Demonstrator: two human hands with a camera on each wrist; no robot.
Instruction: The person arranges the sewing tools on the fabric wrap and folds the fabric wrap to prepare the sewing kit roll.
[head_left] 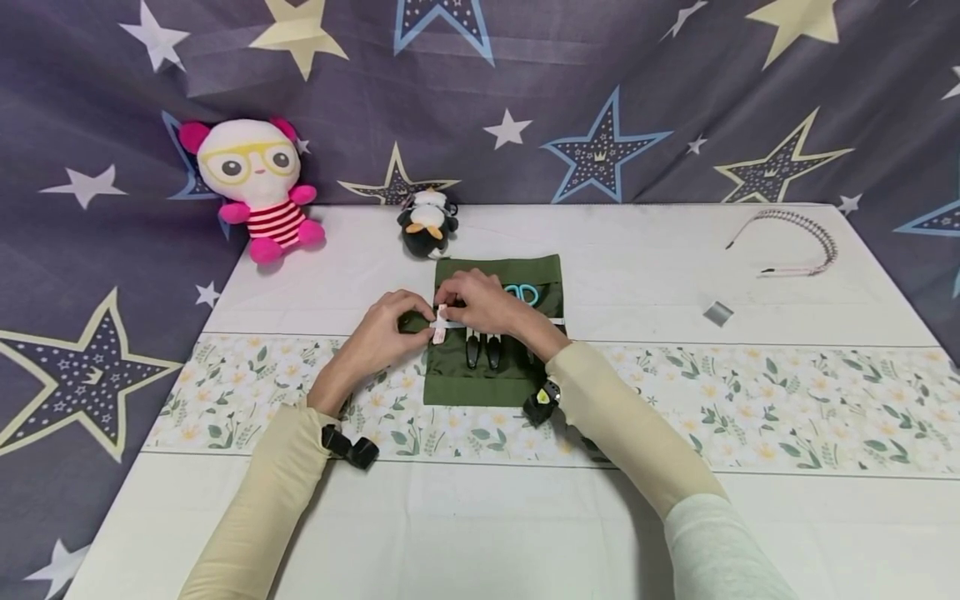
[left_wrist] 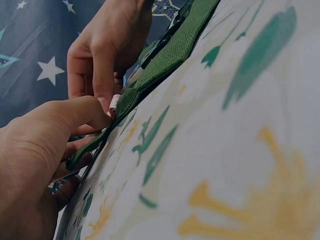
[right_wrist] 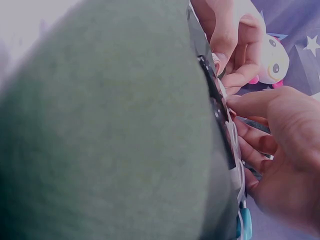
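Observation:
A dark green cloth tool organizer (head_left: 495,392) lies flat in front of me, crossed by a white band. Tucked under the band are scissors (head_left: 523,292) with light-blue handles and black-handled tools (head_left: 482,350), partly covered by my right hand. At the cloth's left edge is a small pink-and-white strip (head_left: 439,323), its kind unclear. My left hand (head_left: 382,335) pinches the cloth edge beside this strip, thumb on top, as the left wrist view shows. From above, my right hand (head_left: 483,302) pinches the strip between thumb and fingers. The two hands' fingertips nearly meet there.
A pink-and-white plush toy (head_left: 258,183) sits at the back left, and a small penguin plush (head_left: 427,225) stands behind the cloth. Over on the right are a headband (head_left: 813,233) and a small grey square (head_left: 717,313). A floral runner (head_left: 750,400) crosses the white table.

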